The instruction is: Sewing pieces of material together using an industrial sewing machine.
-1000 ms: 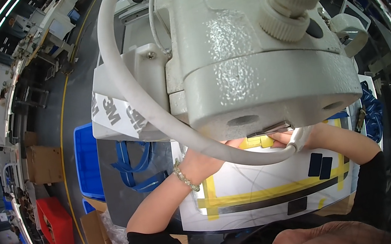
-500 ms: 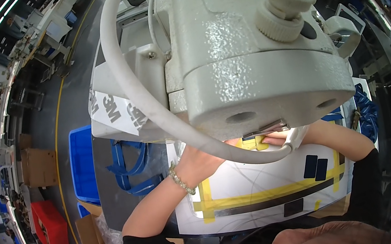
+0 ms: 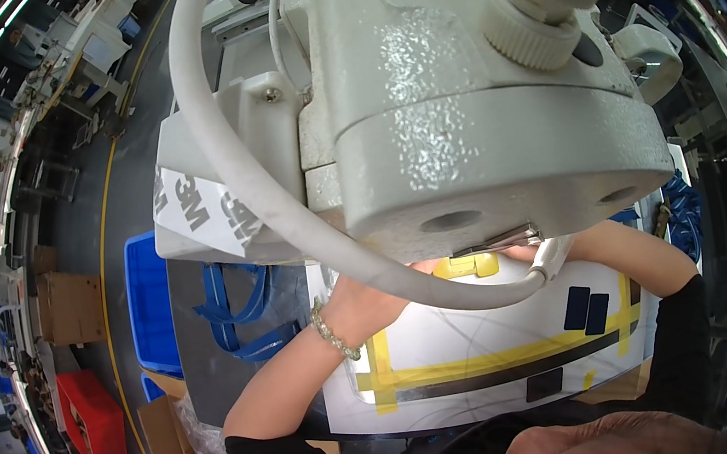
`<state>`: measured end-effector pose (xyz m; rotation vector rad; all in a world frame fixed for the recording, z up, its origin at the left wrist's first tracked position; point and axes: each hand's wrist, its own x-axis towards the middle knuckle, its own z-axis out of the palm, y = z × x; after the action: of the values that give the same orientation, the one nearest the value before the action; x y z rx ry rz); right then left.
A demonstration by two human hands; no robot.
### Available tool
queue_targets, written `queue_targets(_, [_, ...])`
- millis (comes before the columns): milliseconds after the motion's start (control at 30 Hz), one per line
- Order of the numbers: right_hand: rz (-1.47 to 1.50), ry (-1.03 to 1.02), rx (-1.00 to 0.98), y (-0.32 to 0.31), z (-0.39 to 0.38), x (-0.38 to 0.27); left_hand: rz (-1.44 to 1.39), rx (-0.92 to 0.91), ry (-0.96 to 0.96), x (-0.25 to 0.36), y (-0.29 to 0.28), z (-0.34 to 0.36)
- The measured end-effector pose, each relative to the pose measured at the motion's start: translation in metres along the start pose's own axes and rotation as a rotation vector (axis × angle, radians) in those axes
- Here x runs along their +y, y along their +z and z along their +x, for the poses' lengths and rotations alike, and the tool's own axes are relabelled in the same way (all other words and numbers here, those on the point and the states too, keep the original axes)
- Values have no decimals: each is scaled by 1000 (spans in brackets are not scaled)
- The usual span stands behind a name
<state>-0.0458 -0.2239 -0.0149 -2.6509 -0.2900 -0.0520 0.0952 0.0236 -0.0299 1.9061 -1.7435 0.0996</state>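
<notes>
A large off-white sewing machine head [image 3: 502,152] fills the middle of the view and hides much of the work beneath it. My left hand [image 3: 369,302], with a beaded bracelet on its wrist, reaches under the machine from the left. A thick white hose [image 3: 319,242] crosses in front of its fingers. From the right, my right hand [image 3: 523,253] reaches in at the machine's lower edge, its fingers mostly hidden. Between the hands a small yellow piece [image 3: 486,265] lies beneath the head. What either hand grips, if anything, is hidden.
A white work board [image 3: 453,335] with yellow tape strips [image 3: 503,361] and dark rectangular patches [image 3: 578,308] lies before me. Blue straps [image 3: 241,314] lie on the table at left. Beyond its edge are a blue bin [image 3: 149,303], red bins [image 3: 93,418] and a cardboard box [image 3: 165,431].
My right fingers, earlier seen on the yellow piece, have drawn back to the right, leaving more of it visible. The machine looks slightly larger as the view shifts.
</notes>
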Motion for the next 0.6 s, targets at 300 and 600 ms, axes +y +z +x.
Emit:
queue_targets(300, [-276,1,110,-17,-36,3,69,-109,24,7,-14,8])
queue_targets(600, [-276,-204,144,-3,-14,-34,395,35,352,16,-13,10])
